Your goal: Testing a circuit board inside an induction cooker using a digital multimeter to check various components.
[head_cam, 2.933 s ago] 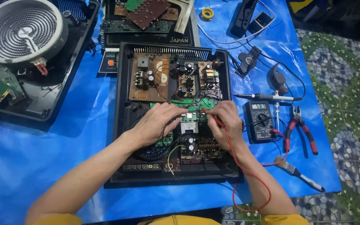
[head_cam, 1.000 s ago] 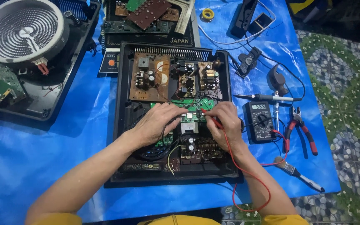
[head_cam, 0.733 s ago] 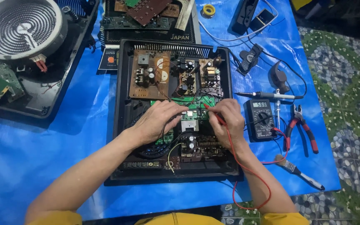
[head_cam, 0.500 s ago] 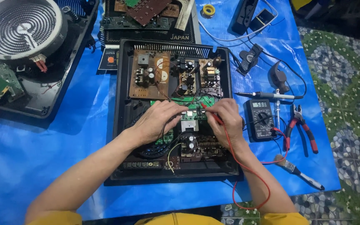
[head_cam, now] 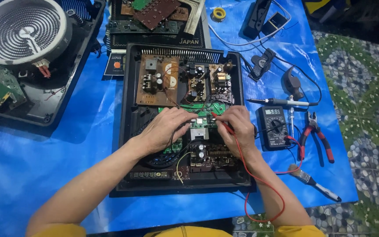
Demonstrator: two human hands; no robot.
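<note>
The left hand [head_cam: 165, 129] lies knuckles-up, fingers curled onto the green circuit board [head_cam: 207, 109] inside the open black appliance case [head_cam: 128, 131]; whether it pinches a probe is unclear. The right hand [head_cam: 240, 129] grips the red probe [head_cam: 222, 124], tip on that board. Both hands have barely shifted. The multimeter [head_cam: 273, 127] sits just right of the case.

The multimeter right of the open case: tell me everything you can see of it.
The multimeter is a small dark handheld unit lying flat, face up, on the blue sheet, beside the open black case. It has a lit grey display at top and a round dial below. A red lead loops from it to the probe in the right hand. Red-handled pliers lie to its right.
</note>
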